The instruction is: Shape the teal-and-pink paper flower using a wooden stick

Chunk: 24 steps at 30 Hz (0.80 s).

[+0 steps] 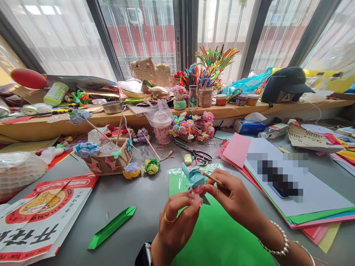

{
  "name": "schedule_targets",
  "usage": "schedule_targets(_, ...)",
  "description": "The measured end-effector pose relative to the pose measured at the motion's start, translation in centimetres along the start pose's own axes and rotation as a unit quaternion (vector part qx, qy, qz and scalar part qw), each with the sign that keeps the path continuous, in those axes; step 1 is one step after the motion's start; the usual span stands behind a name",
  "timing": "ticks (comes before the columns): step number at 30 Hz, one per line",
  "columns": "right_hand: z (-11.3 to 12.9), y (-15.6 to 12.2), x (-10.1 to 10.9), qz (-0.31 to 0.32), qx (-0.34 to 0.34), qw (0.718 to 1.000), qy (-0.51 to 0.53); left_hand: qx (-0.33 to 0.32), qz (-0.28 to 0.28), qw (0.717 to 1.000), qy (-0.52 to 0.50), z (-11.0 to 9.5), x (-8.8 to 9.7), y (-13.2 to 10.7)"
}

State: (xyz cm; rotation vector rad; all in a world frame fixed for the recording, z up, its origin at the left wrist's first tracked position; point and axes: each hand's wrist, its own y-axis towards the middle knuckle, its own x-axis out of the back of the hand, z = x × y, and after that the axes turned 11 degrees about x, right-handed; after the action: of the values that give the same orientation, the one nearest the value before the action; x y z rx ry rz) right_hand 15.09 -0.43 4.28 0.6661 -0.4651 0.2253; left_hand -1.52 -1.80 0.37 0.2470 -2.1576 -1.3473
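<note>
Both my hands meet over a green paper sheet (219, 236) near the table's front edge. My left hand (174, 221), with a gold ring and a watch at the wrist, pinches the pink base of a folded blue-and-pink paper flower (195, 181). My right hand (235, 199), with bead bracelets on the wrist, is closed on a thin wooden stick (212, 178) whose tip lies against the flower. A folded green paper strip (112, 226) lies to the left on the grey table.
Scissors (199, 155), a stack of coloured paper (305, 199), a small basket of paper flowers (108, 159), a plastic cup (162, 127) and a printed bag (41, 214) surround the hands. A cluttered wooden shelf (194, 111) with a black cap (287, 85) runs under the windows.
</note>
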Motion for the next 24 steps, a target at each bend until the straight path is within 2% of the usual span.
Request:
schedule_targets(4, -0.2, -0.1, -0.1, -0.012, 0.01, 1.0, -0.003, 0.041, -0.003, 0.999, -0.014, -0.2, 0.0, 0.2)
schedule_targets(6, -0.3, -0.1, -0.1, -0.022, 0.015, 1.0, -0.008, 0.133, 0.01, 0.989, -0.062, -0.2, -0.1, 0.4)
schedule_targets(7, -0.3, -0.1, -0.1, -0.027, 0.017, 0.999, -0.014, 0.2, 0.022, 0.974, -0.108, -0.2, -0.2, 0.5)
schedule_targets(8, -0.3, -0.1, -0.1, -0.032, 0.019, 0.999, -0.022, 0.282, 0.029, 0.943, -0.174, -0.2, -0.3, 0.6)
schedule_targets(9, -0.4, -0.2, -0.1, -0.036, 0.022, 0.999, -0.031, 0.363, 0.039, 0.897, -0.251, -0.1, -0.4, 0.7)
schedule_targets(10, -0.4, -0.2, -0.2, -0.039, 0.027, 0.998, -0.038, 0.438, 0.058, 0.836, -0.325, -0.1, -0.5, 0.9)
schedule_targets(11, -0.5, -0.2, -0.2, -0.037, 0.034, 0.998, -0.044, 0.501, 0.102, 0.772, -0.378, 0.0, -0.7, 1.0)
schedule_targets(13, -0.5, -0.3, -0.3, -0.031, 0.048, 0.997, -0.051, 0.584, 0.189, 0.647, -0.452, -0.1, -0.9, 1.3)
schedule_targets(15, -0.5, -0.3, -0.3, -0.025, 0.061, 0.996, -0.055, 0.629, 0.22, 0.558, -0.495, -0.2, -1.1, 1.6)
schedule_targets(17, -0.4, -0.3, -0.4, -0.021, 0.064, 0.996, -0.057, 0.655, 0.208, 0.507, -0.521, -0.4, -1.1, 1.8)
schedule_targets(19, -0.3, -0.2, -0.4, -0.018, 0.065, 0.996, -0.053, 0.669, 0.2, 0.477, -0.535, -0.6, -1.0, 1.8)
schedule_targets(24, -0.4, -0.2, -0.2, -0.028, 0.068, 0.996, -0.048, 0.672, 0.211, 0.443, -0.554, -0.5, -0.9, 1.7)
